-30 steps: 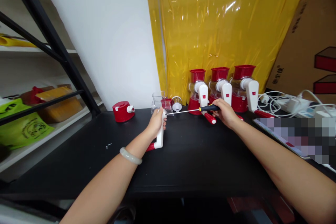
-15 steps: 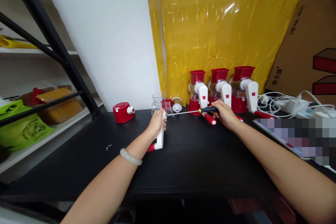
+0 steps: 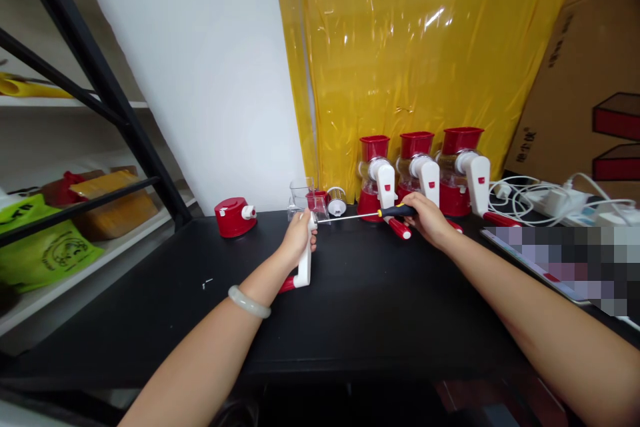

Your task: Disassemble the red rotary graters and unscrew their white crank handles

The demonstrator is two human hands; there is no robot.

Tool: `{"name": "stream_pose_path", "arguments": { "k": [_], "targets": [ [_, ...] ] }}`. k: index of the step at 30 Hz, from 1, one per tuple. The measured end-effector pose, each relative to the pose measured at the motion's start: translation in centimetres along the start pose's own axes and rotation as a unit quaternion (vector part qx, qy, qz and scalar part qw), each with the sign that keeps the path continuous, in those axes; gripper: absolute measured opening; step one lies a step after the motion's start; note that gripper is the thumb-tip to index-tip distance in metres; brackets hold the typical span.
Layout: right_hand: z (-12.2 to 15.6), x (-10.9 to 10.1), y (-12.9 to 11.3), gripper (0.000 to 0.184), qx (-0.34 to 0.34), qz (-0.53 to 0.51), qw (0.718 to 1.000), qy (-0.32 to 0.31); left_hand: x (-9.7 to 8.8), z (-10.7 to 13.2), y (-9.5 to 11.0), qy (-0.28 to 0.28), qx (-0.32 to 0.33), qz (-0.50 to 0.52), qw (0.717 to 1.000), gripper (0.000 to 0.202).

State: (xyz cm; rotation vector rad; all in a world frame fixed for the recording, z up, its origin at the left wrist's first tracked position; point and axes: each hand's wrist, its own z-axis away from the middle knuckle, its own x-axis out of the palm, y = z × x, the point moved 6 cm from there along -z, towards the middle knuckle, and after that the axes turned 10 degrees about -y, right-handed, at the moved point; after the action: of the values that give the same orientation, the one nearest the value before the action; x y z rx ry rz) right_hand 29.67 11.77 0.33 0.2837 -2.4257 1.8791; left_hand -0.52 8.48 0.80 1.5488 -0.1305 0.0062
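Observation:
My left hand is closed around the top of a white crank handle with a red grip, held upright on the black table. My right hand grips the black and yellow handle of a screwdriver. Its thin metal shaft runs left, and the tip meets the top of the crank handle at my left fingers. A pale bangle sits on my left wrist.
Three red and white hand-crank grinders stand in a row before a yellow plastic sheet. A red base part, a clear cup and a small metal drum lie at the table's back. Cables and a power strip are at right, shelves at left.
Both hands keep their grip and place; the screwdriver stays against the crank handle. The view has shifted very slightly.

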Motion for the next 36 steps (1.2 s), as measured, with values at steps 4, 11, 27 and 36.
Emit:
{"name": "stream_pose_path", "arguments": {
  "k": [4, 11, 27, 36],
  "targets": [
    [0.03, 0.16, -0.06, 0.016, -0.002, -0.014, 1.000, -0.005, -0.11, -0.09, -0.10, 0.005, -0.004, -0.001, 1.000, 0.026],
    [-0.31, -0.18, 0.53, 0.031, 0.011, 0.041, 0.999, -0.003, -0.09, -0.01, 0.09, -0.004, 0.006, 0.006, 1.000, 0.027],
    [0.00, 0.02, 0.68, 0.043, 0.024, 0.011, 1.000, 0.003, -0.32, -0.18, -0.01, 0.000, 0.003, 0.009, 1.000, 0.029],
    [0.09, 0.42, 0.44, 0.048, 0.018, -0.026, 0.999, 0.012, -0.14, -0.05, 0.04, -0.009, 0.008, 0.013, 1.000, 0.030]
  ]
}}
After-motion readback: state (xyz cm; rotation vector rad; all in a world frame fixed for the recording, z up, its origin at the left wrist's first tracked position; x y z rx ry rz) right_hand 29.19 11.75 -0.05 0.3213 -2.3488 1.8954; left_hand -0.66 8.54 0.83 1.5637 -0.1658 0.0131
